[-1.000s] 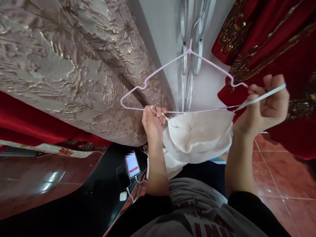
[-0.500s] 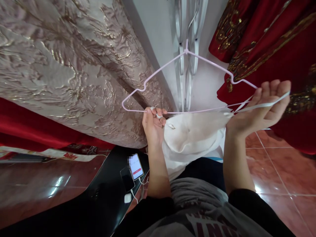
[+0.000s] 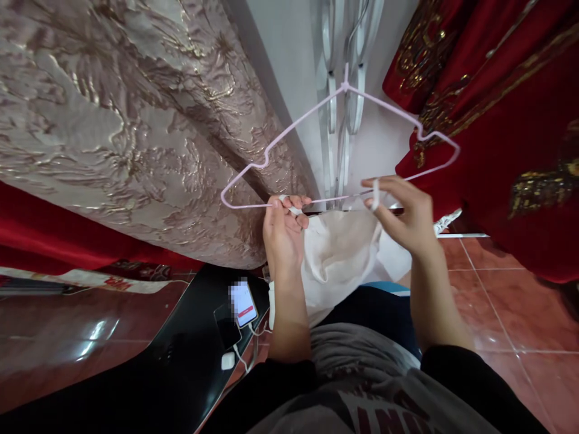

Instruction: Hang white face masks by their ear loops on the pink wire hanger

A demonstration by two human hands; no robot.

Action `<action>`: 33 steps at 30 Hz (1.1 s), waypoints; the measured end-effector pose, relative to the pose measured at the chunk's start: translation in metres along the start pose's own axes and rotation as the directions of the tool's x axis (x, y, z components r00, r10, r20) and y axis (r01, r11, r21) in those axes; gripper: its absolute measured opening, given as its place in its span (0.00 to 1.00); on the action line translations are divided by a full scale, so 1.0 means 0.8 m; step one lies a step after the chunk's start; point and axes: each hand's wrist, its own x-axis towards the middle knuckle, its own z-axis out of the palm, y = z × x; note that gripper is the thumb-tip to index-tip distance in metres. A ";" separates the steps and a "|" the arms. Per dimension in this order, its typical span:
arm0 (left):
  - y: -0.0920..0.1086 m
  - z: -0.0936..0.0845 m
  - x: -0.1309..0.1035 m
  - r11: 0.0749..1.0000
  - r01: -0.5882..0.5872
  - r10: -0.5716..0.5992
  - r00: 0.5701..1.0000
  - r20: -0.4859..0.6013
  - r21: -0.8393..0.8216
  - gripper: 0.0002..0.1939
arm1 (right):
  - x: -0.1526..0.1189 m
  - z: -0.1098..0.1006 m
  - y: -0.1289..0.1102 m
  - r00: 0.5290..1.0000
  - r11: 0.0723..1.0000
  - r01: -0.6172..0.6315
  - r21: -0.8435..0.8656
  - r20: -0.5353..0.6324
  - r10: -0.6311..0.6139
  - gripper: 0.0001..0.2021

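While I'm viewing remotely through the head camera, the pink hanger point(image 3: 345, 87) is sitting in front of the person, neck end away from the body. Left hand point(image 3: 284, 235) is gripping the hanger's bottom bar toward its left end, a white band point(image 3: 296, 211) showing between its fingers. Right hand point(image 3: 407, 217) is holding near the hanger's right half, thumb and forefinger parted, a white strap point(image 3: 376, 194) stretching around both; can't tell whether it's touching the bar. White cloth item point(image 3: 339, 241) is hanging just below the hanger's bar, between the hands. Brocade cloth point(image 3: 136, 120) is draping left of the hanger, red cloth point(image 3: 520, 120) right. Below-left of the hanger, lit phone point(image 3: 246, 300) and dark phone point(image 3: 226, 327) are lying on a black surface point(image 3: 172, 337).
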 end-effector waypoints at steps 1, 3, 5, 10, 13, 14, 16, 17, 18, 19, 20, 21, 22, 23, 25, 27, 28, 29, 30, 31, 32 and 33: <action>-0.001 -0.001 0.000 1.000 -0.011 0.011 1.000 -0.009 0.005 0.19 | 0.000 0.004 -0.001 0.996 1.000 -0.019 -0.007 0.085 0.020 0.17; 0.000 -0.009 0.004 0.997 -0.057 0.059 0.997 -0.046 0.045 0.17 | 0.000 0.010 0.002 0.991 1.000 -0.030 0.002 0.127 0.030 0.16; 0.003 -0.022 0.009 0.982 -0.146 0.161 0.980 -0.121 0.121 0.13 | -0.001 0.016 0.005 0.997 1.000 -0.018 0.017 0.076 0.017 0.16; 0.020 -0.063 0.019 0.769 -0.352 0.547 0.794 -0.265 0.534 0.07 | -0.006 0.025 0.007 1.000 0.999 0.010 0.039 0.018 -0.011 0.15; 0.034 -0.080 0.025 0.608 -0.405 0.703 0.674 -0.226 0.683 0.08 | -0.009 0.025 0.007 1.000 0.999 0.012 0.035 0.006 -0.012 0.15; 0.040 -0.083 0.028 0.582 -0.424 0.727 0.653 -0.211 0.694 0.09 | -0.011 0.024 0.006 1.000 0.999 0.017 0.039 -0.004 -0.017 0.15; 0.053 -0.086 0.037 0.580 -0.455 0.729 0.659 -0.182 0.676 0.13 | -0.013 0.024 0.007 1.000 0.999 0.020 0.050 -0.022 -0.019 0.17; 0.060 -0.084 0.042 0.598 -0.466 0.710 0.686 -0.160 0.652 0.14 | -0.014 0.024 0.007 0.999 0.998 0.019 0.053 -0.028 -0.018 0.18; 0.067 -0.080 0.047 0.619 -0.472 0.682 0.720 -0.131 0.627 0.15 | -0.015 0.025 0.008 0.999 0.998 0.019 0.054 -0.031 -0.018 0.18; 0.073 -0.075 0.053 0.635 -0.474 0.654 0.750 -0.099 0.610 0.16 | -0.016 0.026 0.009 0.999 0.998 0.022 0.053 -0.032 -0.020 0.18; 0.079 -0.067 0.058 0.641 -0.475 0.628 0.776 -0.057 0.603 0.16 | -0.016 0.029 0.010 0.999 0.998 0.029 0.048 -0.032 -0.028 0.18; 0.084 -0.058 0.064 0.633 -0.475 0.593 0.805 0.010 0.611 0.14 | -0.017 0.031 0.011 0.999 0.998 0.041 0.039 -0.034 -0.039 0.17; 0.089 -0.048 0.069 0.610 -0.479 0.556 0.827 0.091 0.631 0.12 | -0.018 0.034 0.013 0.998 0.998 0.055 0.031 -0.040 -0.054 0.17; 0.094 -0.038 0.073 0.574 -0.490 0.518 0.838 0.172 0.656 0.10 | -0.019 0.036 0.014 0.997 0.997 0.070 0.023 -0.047 -0.069 0.16; 0.103 -0.020 0.082 0.500 -0.506 0.409 0.853 0.324 0.703 0.06 | -0.021 0.040 0.016 0.995 0.996 0.085 0.004 -0.061 -0.084 0.16; 0.111 -0.008 0.088 0.459 -0.492 0.285 0.870 0.402 0.740 0.07 | -0.022 0.040 0.017 0.994 0.996 0.086 -0.010 -0.074 -0.087 0.15; 0.113 -0.005 0.091 0.458 -0.473 0.247 0.881 0.403 0.753 0.09 | -0.023 0.039 0.018 0.994 0.997 0.082 -0.015 -0.076 -0.083 0.15; 0.113 -0.005 0.094 0.471 -0.452 0.231 0.892 0.388 0.758 0.12 | -0.023 0.038 0.018 0.994 0.997 0.079 -0.018 -0.080 -0.080 0.15; 0.111 -0.007 0.096 0.503 -0.427 0.244 0.904 0.351 0.751 0.13 | -0.023 0.037 0.018 0.993 0.997 0.079 -0.019 -0.085 -0.080 0.14; 0.106 -0.011 0.096 0.562 -0.394 0.275 0.918 0.285 0.727 0.13 | -0.023 0.035 0.018 0.993 0.997 0.081 -0.019 -0.088 -0.083 0.14; 0.099 -0.016 0.096 0.653 -0.349 0.303 0.934 0.191 0.672 0.12 | -0.022 0.034 0.018 0.992 0.996 0.082 -0.020 -0.091 -0.083 0.14; 0.089 -0.023 0.093 0.754 -0.298 0.308 0.948 0.086 0.586 0.10 | -0.022 0.034 0.017 0.992 0.996 0.083 -0.021 -0.095 -0.085 0.13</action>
